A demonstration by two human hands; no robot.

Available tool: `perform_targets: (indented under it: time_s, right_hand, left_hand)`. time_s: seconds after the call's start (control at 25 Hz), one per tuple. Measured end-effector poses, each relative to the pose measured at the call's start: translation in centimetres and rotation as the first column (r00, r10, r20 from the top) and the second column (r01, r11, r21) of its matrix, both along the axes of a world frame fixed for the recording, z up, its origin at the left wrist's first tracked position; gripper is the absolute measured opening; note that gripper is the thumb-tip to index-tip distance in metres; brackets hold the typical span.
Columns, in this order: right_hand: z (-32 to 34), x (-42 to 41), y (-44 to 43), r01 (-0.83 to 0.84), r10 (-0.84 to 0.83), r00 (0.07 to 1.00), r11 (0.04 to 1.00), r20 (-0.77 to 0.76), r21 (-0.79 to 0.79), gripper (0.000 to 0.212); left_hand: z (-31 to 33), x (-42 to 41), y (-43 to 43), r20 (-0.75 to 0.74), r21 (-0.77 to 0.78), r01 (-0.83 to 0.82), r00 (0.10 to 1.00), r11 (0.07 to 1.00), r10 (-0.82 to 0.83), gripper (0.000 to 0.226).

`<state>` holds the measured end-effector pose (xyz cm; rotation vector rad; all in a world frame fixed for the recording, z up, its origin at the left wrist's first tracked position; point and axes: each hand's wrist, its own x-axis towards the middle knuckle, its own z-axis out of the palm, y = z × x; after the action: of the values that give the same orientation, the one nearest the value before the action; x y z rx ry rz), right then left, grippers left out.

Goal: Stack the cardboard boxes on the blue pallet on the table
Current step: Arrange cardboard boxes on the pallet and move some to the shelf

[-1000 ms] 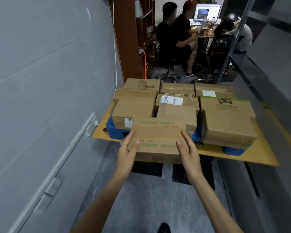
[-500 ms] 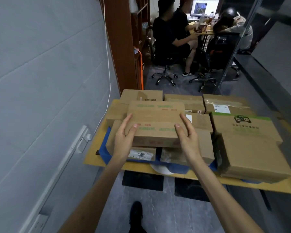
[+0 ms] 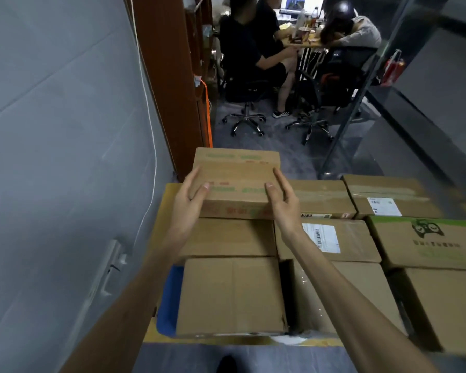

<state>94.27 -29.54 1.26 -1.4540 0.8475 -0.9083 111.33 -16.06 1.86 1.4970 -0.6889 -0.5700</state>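
seated people (image 3: 248,47) | office chair (image 3: 245,121) | white cable (image 3: 151,122) | wooden shelf (image 3: 167,76) | red bag (image 3: 392,67) | wall socket (image 3: 111,267)

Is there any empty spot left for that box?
Hardly. The blue pallet shows one bare sliver, left of the near-left box. A thin strip of table runs beside the wall. Elsewhere boxes crowd edge to edge, so only their flat tops are free. Left hand and right hand grip the carried box.

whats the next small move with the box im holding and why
Probably lower it flat onto the stack, then let go. The left hand and right hand hold the green-printed box by its sides, thumbs on top, at the stack's far-left corner, roughly in line with the plain box just nearer. Whether it already rests on anything cannot be told.
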Motion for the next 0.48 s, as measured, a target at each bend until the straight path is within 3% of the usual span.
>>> perform_targets:
  time_s: [0.48]
  right_hand:
    - [-2.2,2.4,-3.9,-0.024,0.026,0.999,0.996,-0.021,0.084,0.049]
  left_hand:
    - [-2.1,1.9,-3.5,0.039,0.124,-0.038,0.999,0.992,0.033,0.05]
